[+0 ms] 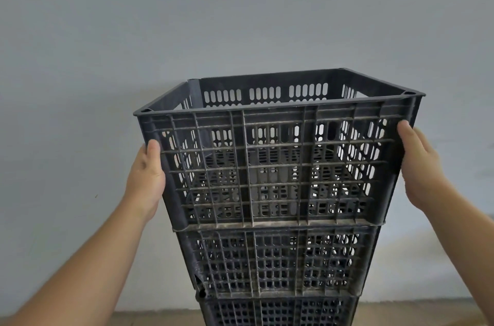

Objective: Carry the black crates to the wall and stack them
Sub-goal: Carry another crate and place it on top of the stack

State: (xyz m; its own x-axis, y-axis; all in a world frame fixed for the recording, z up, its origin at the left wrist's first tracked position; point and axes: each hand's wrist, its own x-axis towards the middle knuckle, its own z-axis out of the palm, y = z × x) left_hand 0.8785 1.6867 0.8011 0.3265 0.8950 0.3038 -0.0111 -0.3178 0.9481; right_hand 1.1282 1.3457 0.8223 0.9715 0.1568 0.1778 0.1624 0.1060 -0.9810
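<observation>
A black slotted top crate rests on a second black crate, which stands on a third crate at the frame's bottom. The stack is right in front of the grey wall. My left hand grips the top crate's left side, thumb on the front corner. My right hand is pressed flat against its right side, fingers hidden behind the crate. The top crate is empty and sits level on the one below.
A strip of brown floor shows at the foot of the wall on either side of the stack. Bare wall fills the view to the left, right and above the crates.
</observation>
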